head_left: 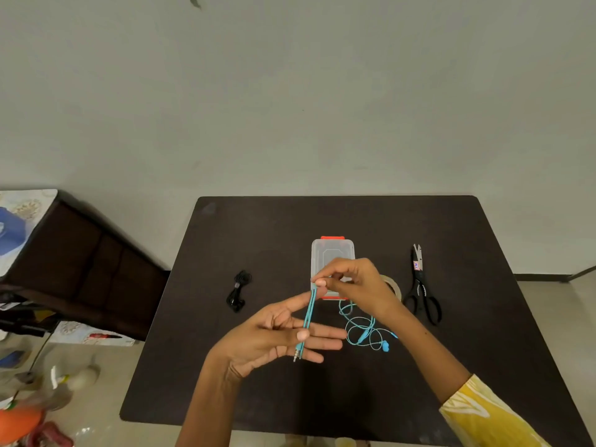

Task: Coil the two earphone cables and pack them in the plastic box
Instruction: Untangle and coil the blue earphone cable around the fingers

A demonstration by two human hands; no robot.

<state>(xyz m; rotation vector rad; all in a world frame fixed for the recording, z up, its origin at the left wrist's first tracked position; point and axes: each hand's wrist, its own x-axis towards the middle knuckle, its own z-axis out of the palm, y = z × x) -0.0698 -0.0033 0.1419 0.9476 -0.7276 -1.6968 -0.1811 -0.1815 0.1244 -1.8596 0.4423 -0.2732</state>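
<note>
**Two hands winding the blue cable; black pair already bundled**

Two hands are working the blue earphone cable (309, 312) above the table (245, 366). The left hand (274, 333) is lying palm up with fingers straight and spread, its thumb pressing the doubled cable against the fingers near the plug (296, 354). The right hand (350, 285) is pinching the upper bend of the loop between thumb and forefinger, fingers curled around it.

The held stretch is running taut, its long axis lying from about 7 o'clock at the plug to 1 o'clock at the pinch. The plug is pointing toward 7 o'clock, hanging just past the left fingers. The rest of the cable is trailing off toward 4 o'clock and lying in loose loops on the table, ending in the blue earbuds (385, 346).

The cable is looking thin, light and limp, so it is likely springing open unless pinned; holding the plug end under the thumb and guiding the slack with the other hand seems the sound grip. The earbuds are probably the only fragile parts.

The black earphones (239, 290) are lying bundled at 9 o'clock from the plastic box (332, 258), well apart from it. The box is sitting at table centre with its lid on, red clips at both short ends. A tape roll (395, 287) is peeking out behind the right hand, and scissors (421, 285) are lying at 3 o'clock.
</note>
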